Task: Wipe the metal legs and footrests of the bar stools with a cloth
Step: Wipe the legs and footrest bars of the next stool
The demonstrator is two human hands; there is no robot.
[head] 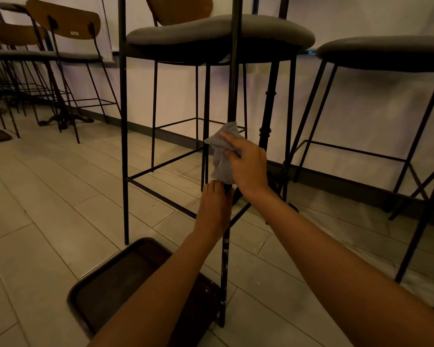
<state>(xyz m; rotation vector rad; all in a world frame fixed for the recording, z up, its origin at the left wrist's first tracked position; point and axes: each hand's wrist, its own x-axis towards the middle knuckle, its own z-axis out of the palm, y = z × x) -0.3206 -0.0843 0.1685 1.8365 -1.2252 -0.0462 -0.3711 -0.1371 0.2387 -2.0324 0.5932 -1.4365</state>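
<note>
A bar stool with a grey cushioned seat and thin black metal legs stands right in front of me. Its near front leg runs from the top of the view down to the floor. My right hand presses a grey cloth around that leg, just above the footrest level. My left hand grips the same leg directly below the cloth, where the footrest bar meets it. The lower part of the leg shows pale specks.
A dark tray lies on the tiled floor at the foot of the leg. A second stool stands at the right, a table pedestal behind. Several chairs line the white wall at the left.
</note>
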